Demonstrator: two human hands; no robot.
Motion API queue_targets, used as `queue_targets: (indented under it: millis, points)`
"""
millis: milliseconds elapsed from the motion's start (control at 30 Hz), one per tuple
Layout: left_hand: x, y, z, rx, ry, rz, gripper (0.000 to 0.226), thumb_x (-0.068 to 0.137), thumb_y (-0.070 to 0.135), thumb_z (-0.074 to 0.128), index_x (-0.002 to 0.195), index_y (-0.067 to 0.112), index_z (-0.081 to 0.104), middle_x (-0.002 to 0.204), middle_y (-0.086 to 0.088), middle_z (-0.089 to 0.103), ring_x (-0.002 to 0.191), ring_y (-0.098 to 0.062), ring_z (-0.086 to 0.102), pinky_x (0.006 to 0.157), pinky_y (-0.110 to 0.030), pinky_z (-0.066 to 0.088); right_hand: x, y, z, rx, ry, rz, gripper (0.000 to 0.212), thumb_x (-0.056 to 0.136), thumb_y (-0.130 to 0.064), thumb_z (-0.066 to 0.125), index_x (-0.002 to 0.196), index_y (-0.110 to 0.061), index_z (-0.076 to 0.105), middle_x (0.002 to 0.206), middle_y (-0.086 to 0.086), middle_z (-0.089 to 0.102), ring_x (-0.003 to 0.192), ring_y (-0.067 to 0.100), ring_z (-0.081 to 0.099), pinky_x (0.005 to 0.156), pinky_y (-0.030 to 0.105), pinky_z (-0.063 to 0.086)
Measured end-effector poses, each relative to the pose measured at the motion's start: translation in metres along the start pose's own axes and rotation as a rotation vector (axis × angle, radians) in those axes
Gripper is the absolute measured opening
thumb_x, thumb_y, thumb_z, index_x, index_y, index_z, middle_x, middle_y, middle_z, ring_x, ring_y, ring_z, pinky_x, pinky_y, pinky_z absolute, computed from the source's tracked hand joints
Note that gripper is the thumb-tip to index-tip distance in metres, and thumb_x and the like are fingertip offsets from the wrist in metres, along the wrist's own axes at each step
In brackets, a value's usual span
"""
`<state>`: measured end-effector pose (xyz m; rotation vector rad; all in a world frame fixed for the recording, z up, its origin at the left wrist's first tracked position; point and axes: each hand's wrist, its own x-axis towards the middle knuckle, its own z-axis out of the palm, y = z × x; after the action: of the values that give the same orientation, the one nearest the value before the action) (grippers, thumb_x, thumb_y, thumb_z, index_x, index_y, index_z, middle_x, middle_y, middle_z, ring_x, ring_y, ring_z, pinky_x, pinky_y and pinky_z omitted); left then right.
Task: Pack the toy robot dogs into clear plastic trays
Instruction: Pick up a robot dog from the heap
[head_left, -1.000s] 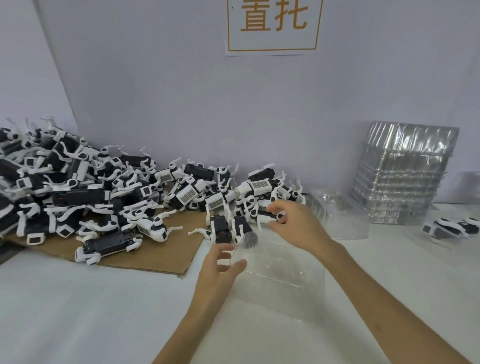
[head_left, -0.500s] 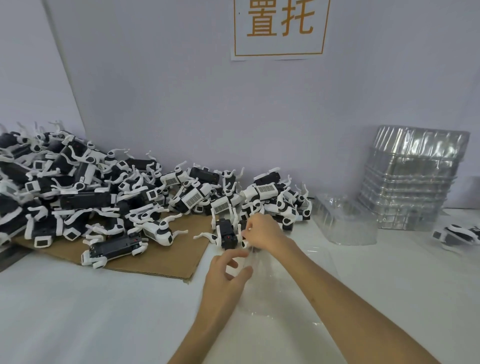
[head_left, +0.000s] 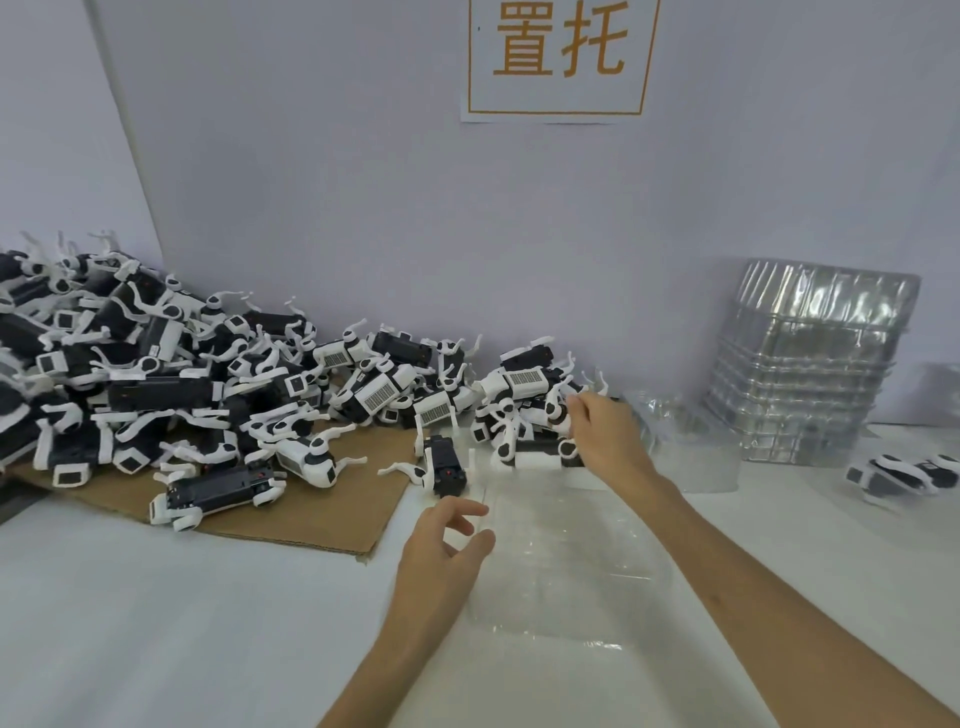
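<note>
A clear plastic tray (head_left: 571, 551) lies on the white table in front of me. My left hand (head_left: 447, 545) sits at its left edge, fingers loosely curled, thumb tip touching the rim. My right hand (head_left: 605, 441) reaches over the tray's far end into the right end of the pile of black-and-white toy robot dogs (head_left: 208, 395). Its fingers curl around one toy robot dog (head_left: 540, 447) there. Another dog (head_left: 441, 462) stands alone just beyond the tray's far-left corner.
The pile rests on a cardboard sheet (head_left: 322, 514) at the left. A tall stack of clear trays (head_left: 810, 364) stands against the wall at the right, a loose tray (head_left: 691, 447) before it. A further dog (head_left: 904, 473) lies at the far right.
My right hand has moved from the tray's far-left corner up and right to the pile's right end and taken hold of a dog. My left hand stays at the tray's edge.
</note>
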<state>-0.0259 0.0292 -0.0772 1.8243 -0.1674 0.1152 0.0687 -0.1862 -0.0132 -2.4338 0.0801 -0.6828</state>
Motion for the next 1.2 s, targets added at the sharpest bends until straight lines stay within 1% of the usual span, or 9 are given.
queue_targets:
  millis: [133, 233, 333, 433, 567, 667, 867, 1033, 1200]
  points:
    - [-0.001, 0.003, 0.000, -0.023, 0.006, 0.007, 0.021, 0.094, 0.025, 0.066, 0.110, 0.037, 0.061, 0.107, 0.005, 0.061, 0.074, -0.010, 0.057, 0.071, -0.022, 0.048, -0.002, -0.010, -0.025, 0.174, 0.143, -0.019, 0.040, 0.106, -0.025, 0.041, 0.071, -0.010, 0.055, 0.074, 0.011, 0.068, 0.061, 0.019, 0.055, 0.064, 0.040, 0.045]
    - [-0.004, 0.008, 0.000, -0.149, 0.043, 0.054, 0.051, 0.093, 0.030, 0.069, 0.135, 0.037, 0.041, 0.118, 0.012, 0.060, 0.088, 0.005, 0.062, 0.067, -0.006, 0.045, -0.012, -0.021, -0.039, 0.507, 0.126, 0.086, 0.043, 0.106, -0.026, 0.043, 0.068, -0.012, 0.056, 0.070, 0.005, 0.065, 0.049, 0.011, 0.050, 0.054, 0.032, 0.044]
    - [-0.004, 0.011, -0.002, -0.327, 0.063, 0.157, 0.077, 0.088, 0.038, 0.072, 0.151, 0.033, 0.029, 0.129, 0.010, 0.061, 0.105, 0.000, 0.064, 0.078, -0.010, 0.049, -0.038, -0.027, -0.050, 1.011, -0.141, 0.244, 0.045, 0.104, -0.024, 0.049, 0.060, -0.017, 0.053, 0.061, 0.002, 0.054, 0.045, 0.009, 0.042, 0.044, 0.023, 0.040]
    - [-0.007, 0.011, -0.003, -0.405, 0.049, 0.244, 0.086, 0.080, 0.051, 0.067, 0.154, 0.043, 0.024, 0.137, 0.005, 0.059, 0.118, -0.012, 0.062, 0.095, -0.026, 0.049, -0.069, -0.027, -0.051, 1.201, -0.448, 0.340, 0.036, 0.094, -0.030, 0.058, 0.060, -0.018, 0.057, 0.062, -0.002, 0.049, 0.046, 0.006, 0.041, 0.041, 0.016, 0.039]
    - [-0.008, 0.014, -0.004, -0.382, 0.082, 0.351, 0.074, 0.085, 0.048, 0.061, 0.153, 0.034, 0.034, 0.132, 0.001, 0.063, 0.111, -0.016, 0.063, 0.093, -0.027, 0.049, -0.099, -0.027, -0.037, 1.400, -0.572, 0.520, 0.018, 0.089, -0.024, 0.062, 0.083, -0.008, 0.066, 0.079, 0.009, 0.059, 0.047, 0.008, 0.048, 0.046, 0.020, 0.049]
    - [-0.007, 0.015, -0.006, -0.317, 0.089, 0.344, 0.049, 0.085, 0.054, 0.055, 0.122, 0.025, 0.066, 0.114, 0.002, 0.069, 0.105, -0.018, 0.064, 0.087, -0.021, 0.045, -0.105, -0.025, -0.031, 1.566, -0.537, 0.587, 0.021, 0.093, -0.018, 0.061, 0.107, -0.003, 0.064, 0.115, 0.017, 0.048, 0.067, 0.015, 0.051, 0.060, 0.026, 0.054]
    - [-0.004, 0.013, -0.005, -0.224, 0.189, 0.302, 0.044, 0.087, 0.057, 0.052, 0.086, 0.017, 0.069, 0.085, -0.001, 0.069, 0.085, -0.008, 0.065, 0.075, -0.009, 0.045, -0.112, -0.020, -0.038, 1.472, -0.469, 0.298, 0.039, 0.086, -0.028, 0.074, 0.122, -0.014, 0.069, 0.125, 0.007, 0.067, 0.091, 0.022, 0.064, 0.082, 0.031, 0.057]
    - [0.000, 0.006, -0.007, -0.199, 0.219, 0.297, 0.051, 0.093, 0.047, 0.052, 0.076, -0.001, 0.058, 0.079, -0.016, 0.062, 0.077, -0.012, 0.060, 0.072, -0.014, 0.045, -0.118, -0.026, -0.030, 1.043, -0.312, 0.032, 0.044, 0.073, -0.024, 0.078, 0.116, -0.030, 0.072, 0.121, -0.007, 0.069, 0.103, 0.011, 0.064, 0.091, 0.029, 0.052]
    - [-0.005, 0.010, -0.003, -0.161, 0.251, 0.318, 0.035, 0.095, 0.041, 0.049, 0.075, 0.018, 0.067, 0.078, 0.003, 0.069, 0.079, -0.004, 0.063, 0.073, -0.010, 0.044, -0.123, -0.027, -0.019, 0.776, -0.070, -0.181, 0.054, 0.072, -0.011, 0.082, 0.117, -0.038, 0.069, 0.126, -0.016, 0.062, 0.121, 0.009, 0.057, 0.091, 0.026, 0.053]
